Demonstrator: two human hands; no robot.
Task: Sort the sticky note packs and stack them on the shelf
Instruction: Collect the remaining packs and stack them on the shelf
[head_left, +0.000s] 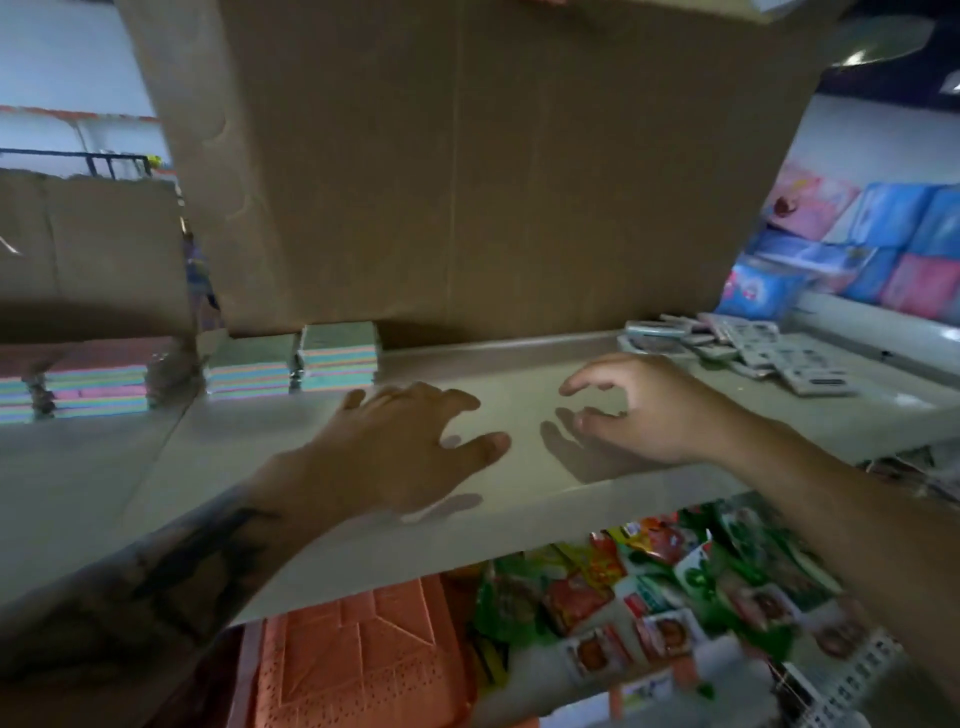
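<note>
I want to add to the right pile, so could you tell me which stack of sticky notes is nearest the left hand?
The rightmost stack of sticky notes, against the cardboard box, is nearest the left hand. The other stacks sit farther left.

You have a big cardboard box (467, 171) ahead, flat grey packets (769, 353) at right, and colourful snack packets (675, 587) below beside an orange basket (358, 660).

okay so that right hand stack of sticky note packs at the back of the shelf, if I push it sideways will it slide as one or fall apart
The stack of sticky note packs is several separate layers, so a push near the top would probably shear it apart. Pushed low, it may slide, since the shelf looks smooth. Its wide, low shape makes tipping unlikely. Each pack looks blocky and likely stiff.
</note>
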